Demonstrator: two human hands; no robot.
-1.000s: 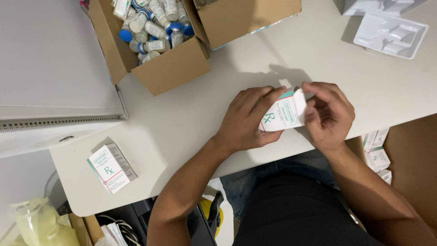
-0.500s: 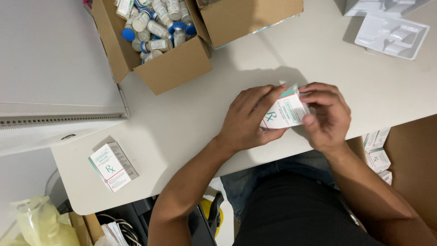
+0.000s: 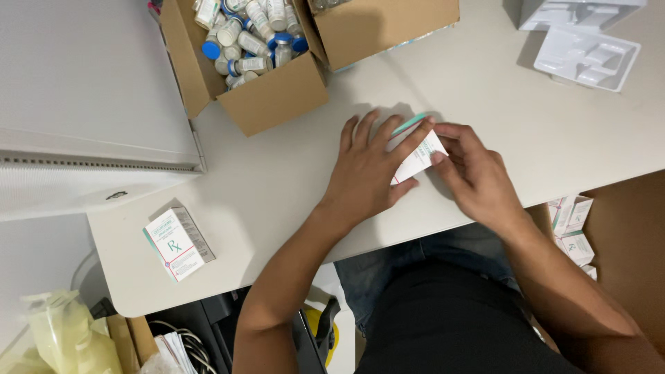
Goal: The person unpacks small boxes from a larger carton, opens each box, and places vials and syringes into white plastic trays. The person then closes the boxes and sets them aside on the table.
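Both hands hold one small white medicine carton [image 3: 420, 155] with a teal edge, low over the white table [image 3: 485, 90]. My left hand [image 3: 370, 170] lies flat across its left side, fingers spread over the top. My right hand [image 3: 474, 173] pinches its right end with thumb and fingers. Most of the carton is hidden under my left fingers. A second, similar carton [image 3: 177, 243] lies alone on the table's near left corner.
An open cardboard box [image 3: 267, 97] full of small blue-capped vials [image 3: 246, 34] stands at the back left. White plastic trays [image 3: 585, 52] sit at the back right. More cartons [image 3: 571, 228] lie in a brown box at my right. A yellow bag [image 3: 62, 336] is lower left.
The carton has gone from held up and tilted to low near the table. My left hand has flattened over it, and my right hand has moved to its end.
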